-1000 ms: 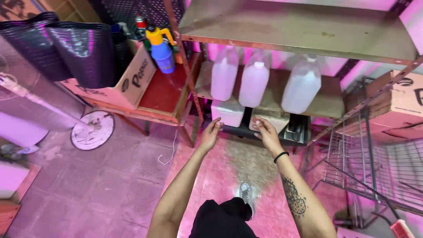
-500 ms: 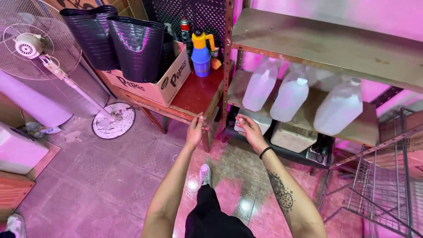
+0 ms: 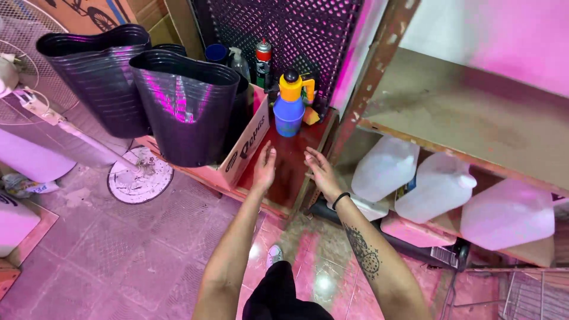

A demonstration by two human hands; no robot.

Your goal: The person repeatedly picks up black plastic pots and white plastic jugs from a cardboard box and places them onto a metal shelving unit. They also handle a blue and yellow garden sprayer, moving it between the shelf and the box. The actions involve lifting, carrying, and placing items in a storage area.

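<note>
Head view shows both arms stretched forward over a low red desk (image 3: 284,172), with the left hand (image 3: 265,166) and the right hand (image 3: 320,172) held apart, each grip wide, fingers spread and holding nothing. The nearest thing ahead is a blue spray bottle (image 3: 288,106) with an orange and yellow pump top, standing upright on the desk at about 12 o'clock from the hands, near but not touched. So the reach looks to be at its early stage: the hands are close, nothing is grasped, and the bottle stands where it is; the taking hold and any lifting are left, as a judgement from the open hands. At 10 o'clock a cardboard box (image 3: 240,157) holds stacks of black plastic pots (image 3: 184,106), and behind the bottle stands a red-capped aerosol can (image 3: 263,56). At 3 o'clock, on the metal shelf (image 3: 474,127), lie three translucent jugs (image 3: 435,186). Compared with half a second ago, the view has closed in on the desk, the bottle sits nearer the middle of the frame, and the hands have shifted from the desk's front edge to above its surface.
</note>
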